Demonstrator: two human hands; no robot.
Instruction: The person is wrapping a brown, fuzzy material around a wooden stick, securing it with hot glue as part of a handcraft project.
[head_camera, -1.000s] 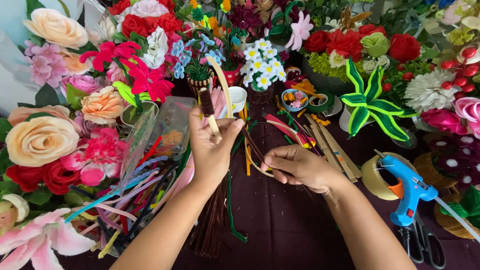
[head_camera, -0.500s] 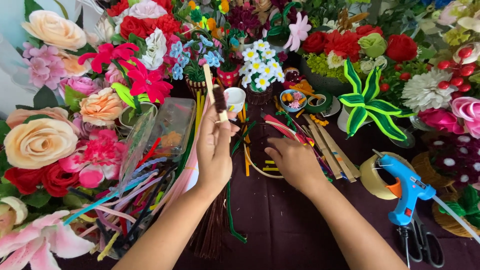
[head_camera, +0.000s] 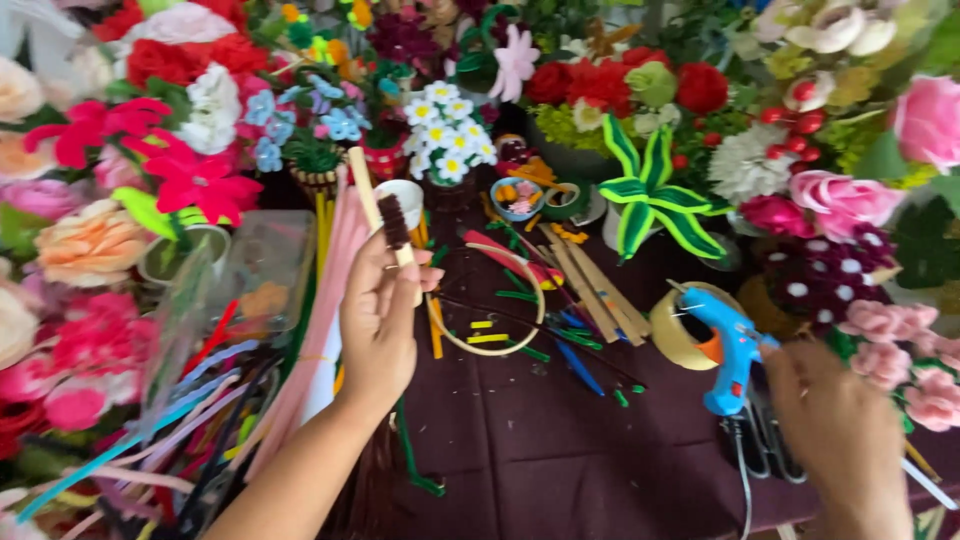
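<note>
My left hand (head_camera: 378, 322) is raised over the dark purple table (head_camera: 560, 440) and grips a pale wooden stick (head_camera: 366, 195) with a dark brown fuzzy pipe cleaner (head_camera: 393, 220) wound on it. My right hand (head_camera: 838, 430), blurred, is low at the right, its fingers spread, holding nothing. It hovers by black scissors (head_camera: 762, 445) and a blue glue gun (head_camera: 725, 348) that stands beside a roll of tan tape (head_camera: 672, 335).
Handmade flowers in pink, red, white and peach ring the table. Coloured pipe cleaners (head_camera: 190, 420) fan out at the left. A green striped star-shaped plant (head_camera: 652, 195), wooden sticks (head_camera: 590, 285), a thin hoop (head_camera: 515, 300) and small bowls (head_camera: 518, 195) lie mid-table.
My right hand has left the table's centre and swung right toward the glue gun and scissors. My left hand still holds the wrapped stick upright, barely shifted.
</note>
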